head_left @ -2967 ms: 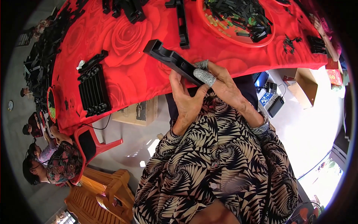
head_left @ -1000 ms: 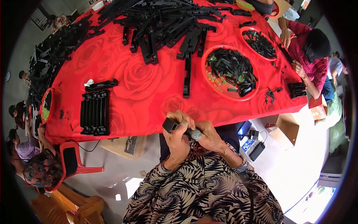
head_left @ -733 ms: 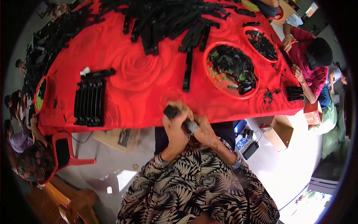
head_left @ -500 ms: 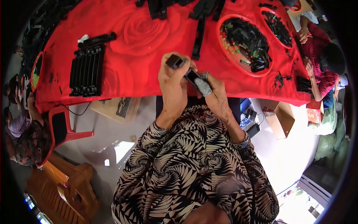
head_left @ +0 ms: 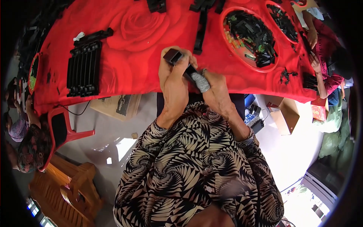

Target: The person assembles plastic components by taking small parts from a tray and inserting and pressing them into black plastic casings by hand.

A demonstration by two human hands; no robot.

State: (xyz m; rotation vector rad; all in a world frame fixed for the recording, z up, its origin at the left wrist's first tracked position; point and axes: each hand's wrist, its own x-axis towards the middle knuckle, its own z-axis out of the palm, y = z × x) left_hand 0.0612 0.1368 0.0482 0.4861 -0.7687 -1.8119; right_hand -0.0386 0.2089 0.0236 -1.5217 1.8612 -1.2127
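A long, narrow, squared black bar with a hard, smooth look is held in both hands, above the table edge, left of the round, red-rimmed basin that holds small dark strips. The left hand is curled closed around the bar's end left of the basin, thumb laid across it, so that the blunt end face pokes out of the grip. The right hand, between that hand and the basin's near side, is bent around the other stretch, its thumb in a speckled silver-grey wrap pressed along the bar; its other fingers are mostly hidden, so how tightly they bend I cannot tell. A short, tilted length shows between the hands. Far left of the basin, a tight row of ridged black bars lies on the red, rose-printed cloth
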